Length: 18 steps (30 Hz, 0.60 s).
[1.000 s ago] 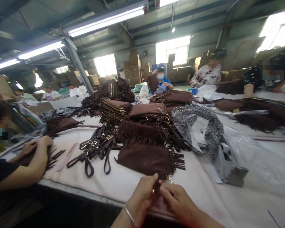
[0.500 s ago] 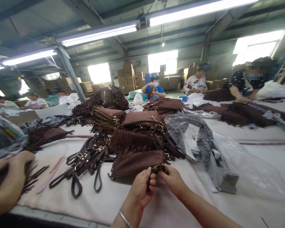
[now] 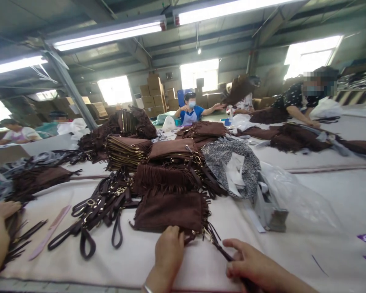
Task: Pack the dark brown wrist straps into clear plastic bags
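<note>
A brown suede pouch (image 3: 171,211) with fringe lies flat on the cloth-covered table before me. My left hand (image 3: 169,252) is closed on its near edge, close to the right corner; the fingertips are partly hidden. A dark wrist strap (image 3: 225,253) runs from a gold clasp at that corner towards the lower right. My right hand (image 3: 251,260) has the strap between its thumb and fingers, with the index finger stretched out. Several loose dark wrist straps (image 3: 110,203) with gold hardware are heaped left of the pouch.
Behind the pouch rise stacked brown pouches (image 3: 173,149). A pink comb (image 3: 50,232) lies at left, near another person's hand (image 3: 3,209). At right stand a grey tape dispenser (image 3: 270,209), black-and-white fabric (image 3: 213,162) and clear plastic (image 3: 295,195). Other people work across the table.
My right hand has moved away from the pouch's corner to the lower right, drawing the strap out. My left hand has shifted onto the near edge. The pouch now lies flatter.
</note>
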Each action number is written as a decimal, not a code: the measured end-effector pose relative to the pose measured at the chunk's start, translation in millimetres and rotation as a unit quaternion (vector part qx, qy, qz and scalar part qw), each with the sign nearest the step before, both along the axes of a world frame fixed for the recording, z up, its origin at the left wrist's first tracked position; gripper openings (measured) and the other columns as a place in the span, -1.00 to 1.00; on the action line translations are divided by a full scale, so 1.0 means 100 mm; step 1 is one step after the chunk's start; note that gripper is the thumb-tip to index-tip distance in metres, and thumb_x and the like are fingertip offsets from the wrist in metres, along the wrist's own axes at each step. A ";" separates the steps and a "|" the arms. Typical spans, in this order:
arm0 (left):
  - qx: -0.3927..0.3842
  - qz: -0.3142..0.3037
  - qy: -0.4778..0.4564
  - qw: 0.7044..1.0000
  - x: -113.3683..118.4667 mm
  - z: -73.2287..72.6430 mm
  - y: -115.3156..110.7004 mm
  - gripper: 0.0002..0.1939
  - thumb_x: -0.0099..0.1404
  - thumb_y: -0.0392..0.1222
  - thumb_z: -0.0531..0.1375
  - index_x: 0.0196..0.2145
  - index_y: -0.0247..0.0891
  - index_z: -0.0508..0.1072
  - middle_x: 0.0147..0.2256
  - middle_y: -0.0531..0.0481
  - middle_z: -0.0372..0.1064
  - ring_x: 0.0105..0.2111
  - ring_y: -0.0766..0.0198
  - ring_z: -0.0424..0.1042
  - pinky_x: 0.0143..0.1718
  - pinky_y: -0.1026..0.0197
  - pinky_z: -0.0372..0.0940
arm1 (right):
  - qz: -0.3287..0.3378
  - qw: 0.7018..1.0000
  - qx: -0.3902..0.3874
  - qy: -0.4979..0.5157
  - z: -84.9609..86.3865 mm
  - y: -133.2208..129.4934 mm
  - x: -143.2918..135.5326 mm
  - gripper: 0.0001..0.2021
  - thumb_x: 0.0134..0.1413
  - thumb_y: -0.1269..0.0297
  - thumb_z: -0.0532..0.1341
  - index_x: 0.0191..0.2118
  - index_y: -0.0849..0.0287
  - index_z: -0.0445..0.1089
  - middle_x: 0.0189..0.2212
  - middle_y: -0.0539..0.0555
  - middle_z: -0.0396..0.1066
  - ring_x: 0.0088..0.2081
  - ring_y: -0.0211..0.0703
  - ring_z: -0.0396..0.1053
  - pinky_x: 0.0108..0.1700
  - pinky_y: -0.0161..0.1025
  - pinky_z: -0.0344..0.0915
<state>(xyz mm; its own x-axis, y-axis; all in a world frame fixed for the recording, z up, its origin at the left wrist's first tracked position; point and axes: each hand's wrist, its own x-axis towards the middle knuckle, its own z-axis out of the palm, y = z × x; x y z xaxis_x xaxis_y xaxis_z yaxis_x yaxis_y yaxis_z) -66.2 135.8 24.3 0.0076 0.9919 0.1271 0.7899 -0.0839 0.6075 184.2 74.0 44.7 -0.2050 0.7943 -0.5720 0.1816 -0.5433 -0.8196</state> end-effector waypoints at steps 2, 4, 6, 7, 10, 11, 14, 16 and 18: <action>0.063 0.000 0.033 0.997 -0.01 0.05 -0.11 -0.80 0.26 -0.21 0.04 -0.40 -0.26 0.44 -0.35 -0.17 0.37 -0.25 0.06 0.33 -0.16 0.01 0.18 | 0.001 0.999 0.029 -0.024 -0.06 -0.15 0.03 -0.33 -0.21 0.38 0.22 0.15 0.23 0.18 -0.44 0.03 0.47 -0.57 -0.17 0.41 -0.59 -0.33 0.20; -0.020 -0.001 -0.062 0.998 0.09 0.11 -0.23 -0.74 0.30 -0.09 0.03 -0.38 -0.26 0.43 -0.38 -0.17 0.39 -0.32 0.08 0.37 -0.25 0.05 0.23 | 0.003 0.997 0.080 -0.023 -0.07 -0.24 0.02 -0.42 -0.19 0.38 0.20 0.09 0.21 0.28 -0.40 0.06 0.50 -0.41 -0.09 0.45 -0.43 -0.29 0.29; -0.223 0.000 -0.238 0.945 0.28 0.12 -0.34 -0.65 0.27 0.08 0.06 -0.38 -0.26 0.41 -0.45 -0.14 0.40 -0.45 0.13 0.39 -0.42 0.13 0.25 | 0.012 0.990 0.140 -0.012 -0.06 -0.27 -0.04 -0.53 -0.18 0.34 0.22 -0.02 0.18 0.39 -0.37 0.07 0.51 -0.31 -0.04 0.44 -0.30 -0.27 0.31; -0.322 -0.003 -0.331 0.887 0.38 0.11 -0.38 -0.61 0.25 0.15 0.08 -0.37 -0.27 0.40 -0.48 -0.12 0.40 -0.50 0.15 0.39 -0.48 0.15 0.24 | 0.026 0.985 0.169 -0.003 -0.04 -0.27 -0.08 -0.55 -0.18 0.31 0.24 -0.05 0.16 0.42 -0.36 0.06 0.51 -0.29 -0.03 0.43 -0.26 -0.25 0.31; -0.437 0.010 -0.544 0.717 0.63 -0.02 -0.42 -0.58 0.16 0.19 0.18 -0.38 -0.29 0.37 -0.55 -0.01 0.34 -0.58 0.26 0.35 -0.52 0.22 0.24 | 0.100 0.967 0.231 0.029 -0.01 -0.21 -0.20 -0.62 -0.17 0.19 0.30 -0.13 0.11 0.48 -0.38 0.04 0.51 -0.29 -0.03 0.40 -0.24 -0.25 0.30; -0.431 0.027 -0.582 0.689 0.67 -0.08 -0.40 -0.60 0.14 0.16 0.22 -0.41 -0.28 0.36 -0.58 0.04 0.30 -0.60 0.30 0.32 -0.53 0.25 0.22 | 0.128 0.962 0.241 0.024 0.01 -0.18 -0.22 -0.66 -0.15 0.14 0.30 -0.18 0.10 0.50 -0.40 0.03 0.50 -0.31 -0.05 0.39 -0.25 -0.27 0.29; -0.411 0.030 -0.603 0.683 0.62 -0.26 -0.27 -0.61 0.05 0.11 0.31 -0.47 -0.28 0.33 -0.64 0.10 0.23 -0.65 0.38 0.23 -0.59 0.32 0.14 | 0.135 0.949 0.272 -0.088 0.03 -0.07 -0.20 -0.73 -0.01 0.06 0.22 -0.28 0.11 0.52 -0.42 0.04 0.49 -0.34 -0.10 0.38 -0.28 -0.29 0.25; -0.397 -0.039 -0.587 0.704 0.51 -0.35 -0.19 -0.57 -0.01 0.12 0.35 -0.49 -0.29 0.35 -0.62 0.06 0.25 -0.66 0.42 0.18 -0.61 0.35 0.08 | 0.086 0.926 0.315 -0.188 0.03 0.02 -0.13 -0.72 0.10 0.08 0.13 -0.29 0.13 0.51 -0.38 0.07 0.49 -0.31 -0.10 0.38 -0.24 -0.27 0.25; -0.388 -0.083 -0.581 0.711 0.42 -0.40 -0.14 -0.56 -0.06 0.13 0.39 -0.51 -0.28 0.35 -0.61 0.06 0.24 -0.65 0.44 0.16 -0.61 0.36 0.06 | 0.057 0.896 0.356 -0.259 0.00 0.08 -0.05 -0.71 0.15 0.11 0.08 -0.31 0.13 0.49 -0.38 0.10 0.48 -0.31 -0.10 0.39 -0.23 -0.24 0.25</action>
